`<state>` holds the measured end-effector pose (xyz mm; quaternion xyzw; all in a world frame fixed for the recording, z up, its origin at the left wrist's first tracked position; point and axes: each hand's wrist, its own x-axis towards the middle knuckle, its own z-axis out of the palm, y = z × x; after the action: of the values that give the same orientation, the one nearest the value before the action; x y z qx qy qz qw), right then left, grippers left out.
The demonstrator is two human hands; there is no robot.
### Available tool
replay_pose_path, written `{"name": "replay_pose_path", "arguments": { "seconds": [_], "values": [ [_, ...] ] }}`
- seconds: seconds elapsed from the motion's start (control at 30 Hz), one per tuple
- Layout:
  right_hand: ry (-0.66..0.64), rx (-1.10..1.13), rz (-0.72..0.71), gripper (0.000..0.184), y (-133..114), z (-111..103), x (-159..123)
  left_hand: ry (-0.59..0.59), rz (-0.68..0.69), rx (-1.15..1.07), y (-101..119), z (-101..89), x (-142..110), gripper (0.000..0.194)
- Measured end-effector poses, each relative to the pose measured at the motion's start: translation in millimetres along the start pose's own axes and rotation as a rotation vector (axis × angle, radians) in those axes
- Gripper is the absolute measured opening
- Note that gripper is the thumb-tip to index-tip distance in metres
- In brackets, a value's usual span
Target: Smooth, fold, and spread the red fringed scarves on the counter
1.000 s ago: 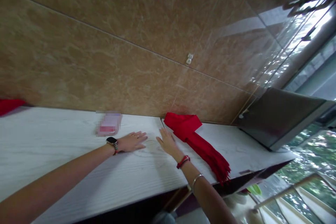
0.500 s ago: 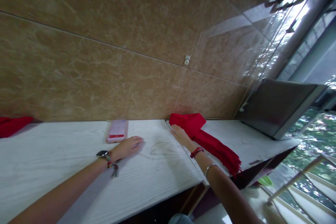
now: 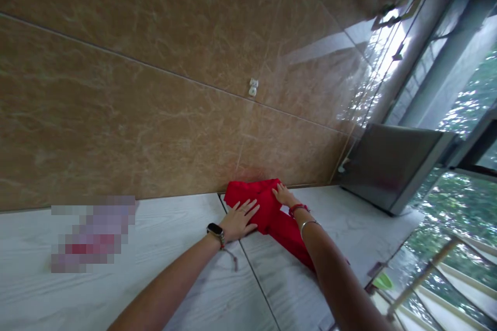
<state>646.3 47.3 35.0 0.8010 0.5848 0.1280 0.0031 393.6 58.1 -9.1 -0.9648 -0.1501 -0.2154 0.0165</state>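
A red fabric piece that looks like a scarf (image 3: 260, 201) lies bunched and partly folded on the white wood-grain counter (image 3: 174, 232), against the wall. My left hand (image 3: 239, 221) rests on its near left part, fingers spread flat. On the scarf's right upper edge sits my right hand (image 3: 284, 195), its fingers apart and touching the cloth. A long strip of the scarf runs toward the counter's front, partly hidden under my right forearm.
A phone-like shape (image 3: 95, 235), blurred into blocks, lies on the counter at left. A grey metal box-like appliance (image 3: 392, 165) stands at the right end. Brown marbled tiles (image 3: 155, 114) form the wall behind. A pale railing (image 3: 427, 269) and window are at right.
My left hand has moved right from beside the phone onto the scarf. The right hand has shifted from the scarf's left edge to its right edge. The view has turned.
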Motion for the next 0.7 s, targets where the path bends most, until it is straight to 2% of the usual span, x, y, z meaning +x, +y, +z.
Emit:
{"name": "replay_pose_path", "arguments": {
  "seconds": [0.1, 0.2, 0.37, 0.53, 0.7],
  "values": [
    [-0.024, 0.011, -0.004, 0.045, 3.5, 20.3, 15.8, -0.063, -0.032, -0.040, -4.9, 10.1, -5.5, 0.063],
    [-0.047, 0.034, -0.024, 0.044, 6.1, 33.6, 27.0, -0.088, -0.042, -0.058, -4.4, 9.9, -8.1, 0.064],
    [-0.073, 0.071, -0.009, 0.045, 12.6, 37.8, 27.4, -0.054, -0.063, -0.055, -0.9, 8.9, -6.2, 0.061],
    [-0.051, 0.103, 0.073, 0.049, 13.1, 15.2, 11.4, 0.019, -0.089, -0.066, 2.7, 7.1, -15.4, 0.060],
    [-0.005, 0.122, 0.096, 0.052, 4.9, -36.4, -11.1, 0.059, -0.256, -0.085, 12.3, 1.2, -46.0, 0.066]
  ]
}}
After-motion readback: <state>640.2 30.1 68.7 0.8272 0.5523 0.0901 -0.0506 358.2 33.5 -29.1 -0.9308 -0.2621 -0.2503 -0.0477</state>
